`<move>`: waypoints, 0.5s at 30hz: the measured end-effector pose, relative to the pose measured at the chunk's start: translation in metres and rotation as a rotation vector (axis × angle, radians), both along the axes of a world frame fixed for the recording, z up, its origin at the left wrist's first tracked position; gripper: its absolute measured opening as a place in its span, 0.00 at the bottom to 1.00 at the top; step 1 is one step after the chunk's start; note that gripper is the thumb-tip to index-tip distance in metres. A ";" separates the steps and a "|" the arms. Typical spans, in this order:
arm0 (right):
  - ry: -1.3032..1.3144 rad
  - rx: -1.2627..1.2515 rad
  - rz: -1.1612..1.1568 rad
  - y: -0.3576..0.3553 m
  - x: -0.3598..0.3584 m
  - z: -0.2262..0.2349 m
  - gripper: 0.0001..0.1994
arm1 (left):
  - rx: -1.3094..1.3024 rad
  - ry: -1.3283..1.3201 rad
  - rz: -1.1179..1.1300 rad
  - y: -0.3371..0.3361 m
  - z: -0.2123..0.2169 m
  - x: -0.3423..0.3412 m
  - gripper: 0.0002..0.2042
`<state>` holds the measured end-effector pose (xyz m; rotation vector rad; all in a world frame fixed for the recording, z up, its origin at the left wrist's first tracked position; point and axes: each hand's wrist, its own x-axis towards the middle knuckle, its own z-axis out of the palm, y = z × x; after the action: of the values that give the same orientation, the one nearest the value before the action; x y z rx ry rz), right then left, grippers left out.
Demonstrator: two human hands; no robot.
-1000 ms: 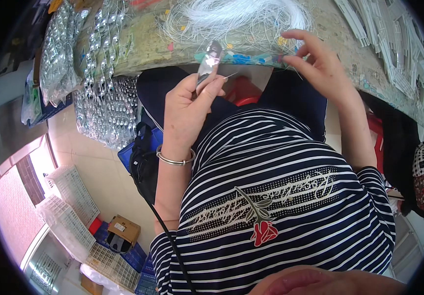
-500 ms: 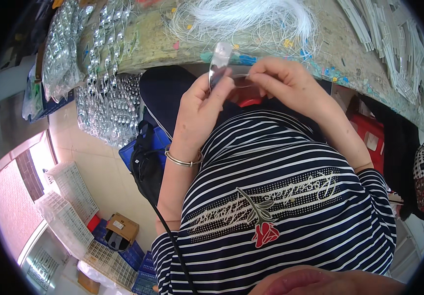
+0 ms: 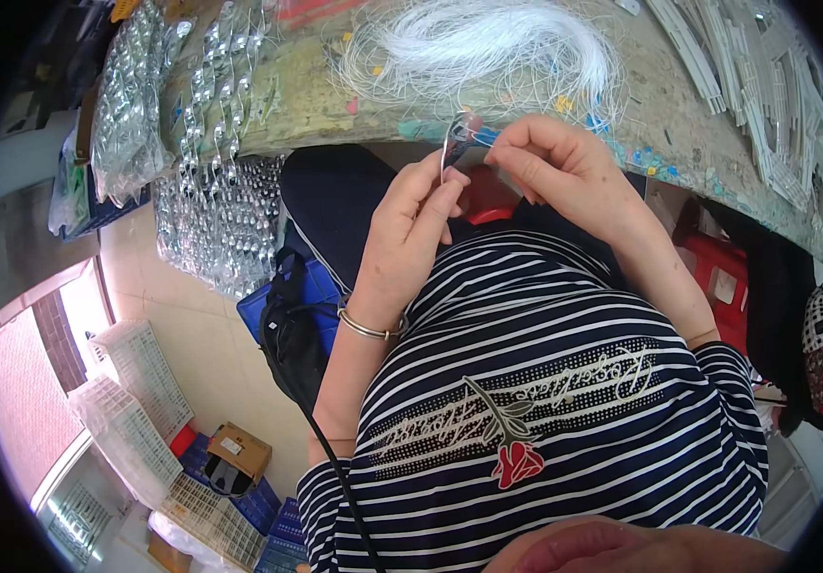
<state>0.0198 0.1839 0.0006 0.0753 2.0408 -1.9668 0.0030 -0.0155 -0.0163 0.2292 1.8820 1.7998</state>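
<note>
A small shiny metal piece is being pinched upright by the left hand at the table edge; thin white line is being fed by right hand, fingertips closed. Steady threading seems needed next.

Small lure pinched in left hand: shiny silver metal, smooth. Bundle of line: translucent white, glossy filament. Worktable: rough, matt, stained green-grey top. Hanging packets: clear glossy plastic over bright metal. Bangle: polished metal. Shirt: soft striped knit cloth. Crates: white matt plastic.
</note>
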 end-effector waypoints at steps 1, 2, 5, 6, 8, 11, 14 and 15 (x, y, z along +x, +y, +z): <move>0.001 -0.001 -0.001 0.000 0.000 0.001 0.06 | 0.015 0.009 0.023 0.002 0.003 0.002 0.17; -0.009 -0.001 -0.006 -0.001 -0.001 0.002 0.06 | 0.015 0.010 0.022 0.002 0.003 0.002 0.17; -0.001 0.024 -0.006 -0.002 -0.001 0.004 0.06 | 0.026 0.037 0.009 0.000 0.002 0.002 0.19; 0.014 0.049 -0.002 -0.003 -0.001 0.005 0.06 | 0.024 0.049 0.004 -0.001 0.001 0.002 0.20; 0.048 0.027 0.007 -0.009 0.004 0.019 0.06 | 0.022 0.061 -0.001 -0.002 0.000 0.001 0.20; 0.154 0.050 0.033 -0.015 0.006 0.025 0.05 | -0.040 0.011 -0.043 -0.002 -0.001 0.000 0.20; 0.212 0.111 0.033 -0.014 0.002 0.023 0.06 | -0.023 0.002 -0.049 -0.001 0.000 0.002 0.20; 0.141 0.063 0.013 -0.013 0.001 0.019 0.06 | 0.003 -0.004 -0.030 -0.002 -0.001 0.003 0.20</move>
<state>0.0212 0.1708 0.0200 -0.0641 2.1860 -1.9504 0.0058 -0.0176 -0.0176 0.2543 1.8634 1.7824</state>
